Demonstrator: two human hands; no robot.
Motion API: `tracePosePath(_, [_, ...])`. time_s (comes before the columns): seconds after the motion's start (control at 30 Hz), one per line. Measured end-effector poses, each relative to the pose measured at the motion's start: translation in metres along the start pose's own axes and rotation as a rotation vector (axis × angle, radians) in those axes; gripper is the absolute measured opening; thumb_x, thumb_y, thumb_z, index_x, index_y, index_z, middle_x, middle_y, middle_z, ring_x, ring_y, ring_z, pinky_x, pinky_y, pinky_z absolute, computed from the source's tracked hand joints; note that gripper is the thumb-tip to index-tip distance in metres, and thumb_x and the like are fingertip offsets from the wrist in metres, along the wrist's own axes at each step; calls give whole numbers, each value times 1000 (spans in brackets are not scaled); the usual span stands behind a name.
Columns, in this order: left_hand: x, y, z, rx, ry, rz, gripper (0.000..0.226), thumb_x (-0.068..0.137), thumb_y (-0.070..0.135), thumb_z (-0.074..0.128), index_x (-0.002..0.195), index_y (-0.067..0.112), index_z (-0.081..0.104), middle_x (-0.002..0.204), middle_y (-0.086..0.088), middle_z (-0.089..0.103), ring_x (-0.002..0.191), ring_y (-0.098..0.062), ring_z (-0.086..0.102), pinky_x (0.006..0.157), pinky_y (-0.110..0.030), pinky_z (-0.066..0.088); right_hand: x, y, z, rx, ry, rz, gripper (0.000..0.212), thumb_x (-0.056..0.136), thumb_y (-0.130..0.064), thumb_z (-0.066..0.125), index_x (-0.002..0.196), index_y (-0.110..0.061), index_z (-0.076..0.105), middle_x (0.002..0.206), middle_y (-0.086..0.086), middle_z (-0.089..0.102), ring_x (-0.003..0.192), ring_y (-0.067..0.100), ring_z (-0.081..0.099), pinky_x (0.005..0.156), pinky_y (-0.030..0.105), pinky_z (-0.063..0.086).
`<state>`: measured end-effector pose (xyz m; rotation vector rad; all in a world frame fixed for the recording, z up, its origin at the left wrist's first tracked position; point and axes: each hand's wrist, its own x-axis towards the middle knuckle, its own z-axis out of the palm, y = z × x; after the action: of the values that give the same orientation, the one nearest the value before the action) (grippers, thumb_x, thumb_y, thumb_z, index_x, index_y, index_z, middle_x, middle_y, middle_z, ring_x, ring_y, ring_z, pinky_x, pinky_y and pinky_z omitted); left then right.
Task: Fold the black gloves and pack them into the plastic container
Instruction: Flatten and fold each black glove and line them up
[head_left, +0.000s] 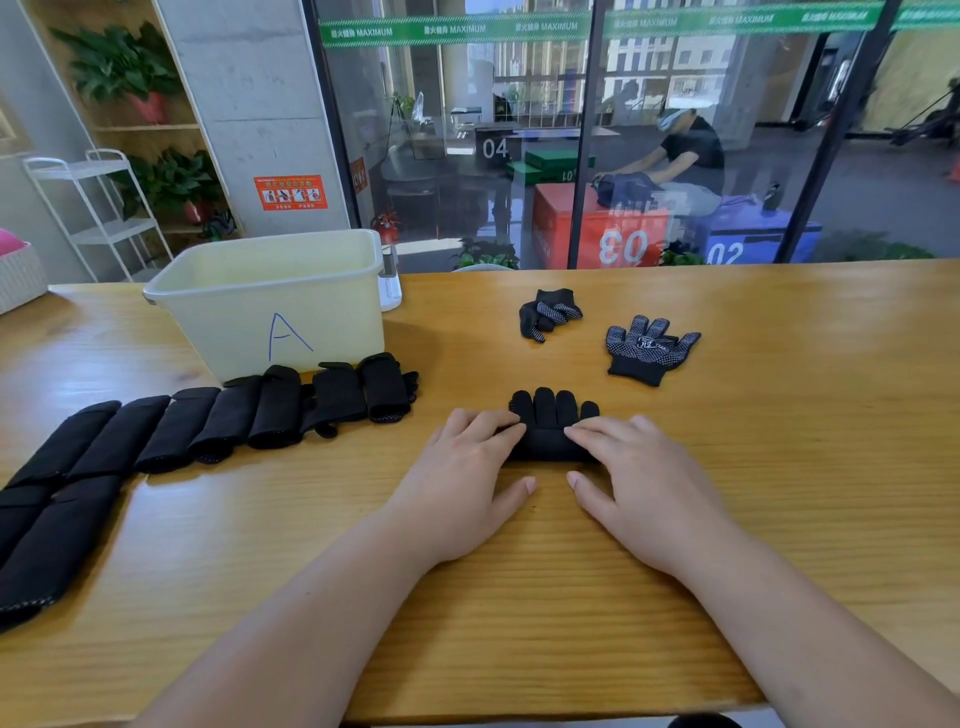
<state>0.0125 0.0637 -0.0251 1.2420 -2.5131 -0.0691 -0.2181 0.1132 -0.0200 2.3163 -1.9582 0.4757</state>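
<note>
Left hand and right hand press the front glove with straight fingers. Folded gloves sit by the container; crumpled glove, flat glove and packing all left, I'd guess.

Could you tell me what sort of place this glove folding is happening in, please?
Probably a gym or fitness studio: a green MAXIMUM banner runs along the glass wall, and beyond it stand a red box marked 03 and a blue box marked 02.
</note>
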Motion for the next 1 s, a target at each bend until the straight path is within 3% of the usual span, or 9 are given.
tracePosePath(0.17, [3, -4, 2, -128, -7, -60, 66, 103, 55, 58, 162, 27, 44, 159, 20, 42, 146, -8, 27, 124, -35, 31, 7, 3, 2, 106, -4, 44, 49, 105, -47, 54, 153, -40, 50, 148, -29, 48, 128, 2, 40, 97, 24, 46])
tracePosePath(0.27, [3, -7, 0, -193, 24, -81, 55, 103, 45, 65, 155, 29, 54, 150, 24, 49, 141, -4, 31, 122, -31, 33, 5, 9, 4, 223, 10, 60, 41, 103, -44, 63, 143, -42, 60, 136, -33, 53, 112, -4, 41, 92, 24, 46])
tracePosePath(0.37, [2, -9, -2, -231, 34, -74, 42, 105, 36, 64, 147, 30, 62, 140, 26, 53, 133, -3, 38, 116, -25, 37, 2, 13, 4, 309, 18, 45, 32, 103, -45, 61, 135, -42, 65, 128, -34, 55, 110, -5, 43, 93, 24, 44])
tracePosePath(0.47, [-1, -11, -6, -318, 39, -81, 34, 107, 39, 59, 140, 37, 65, 127, 27, 59, 121, -3, 48, 106, -28, 45, 1, 15, 2, 403, 26, 48, 27, 105, -48, 56, 128, -42, 69, 117, -31, 60, 112, -6, 48, 89, 17, 38])
tracePosePath(0.6, [-4, -13, -9, -462, 55, -190, 29, 106, 48, 58, 135, 50, 61, 122, 24, 66, 115, -1, 58, 101, -32, 51, -1, 15, -2, 549, 68, 141, 25, 104, -54, 55, 125, -50, 68, 109, -24, 68, 96, -2, 60, 79, 19, 43])
tracePosePath(0.67, [-3, -11, -10, -529, 57, -232, 26, 106, 48, 59, 131, 49, 63, 120, 23, 69, 116, 2, 61, 102, -31, 52, -3, 13, -5, 607, 98, 166, 23, 101, -56, 60, 122, -52, 68, 103, -22, 70, 89, 0, 63, 71, 11, 42])
tracePosePath(0.77, [-2, -7, -10, -612, 85, -285, 17, 106, 45, 60, 122, 48, 67, 111, 19, 72, 117, 4, 62, 99, -26, 51, -4, 10, -4, 645, 115, 181, 22, 98, -51, 68, 120, -52, 68, 97, -18, 71, 89, 1, 65, 73, 9, 44])
tracePosePath(0.9, [-1, -3, -11, -616, 109, -330, 8, 106, 45, 60, 111, 45, 67, 90, 13, 74, 78, 2, 65, 70, -25, 51, 2, 12, 2, 639, 151, 232, 19, 100, -39, 69, 117, -46, 70, 98, -17, 71, 90, 1, 66, 81, 21, 51])
tracePosePath(1.0, [1, 1, -11, -527, 136, -356, 10, 107, 46, 58, 111, 42, 66, 94, 16, 68, 86, -4, 63, 74, -27, 54, 7, 9, 5, 566, 145, 251, 17, 102, -38, 67, 117, -46, 68, 96, -19, 70, 88, -1, 65, 77, 18, 49])
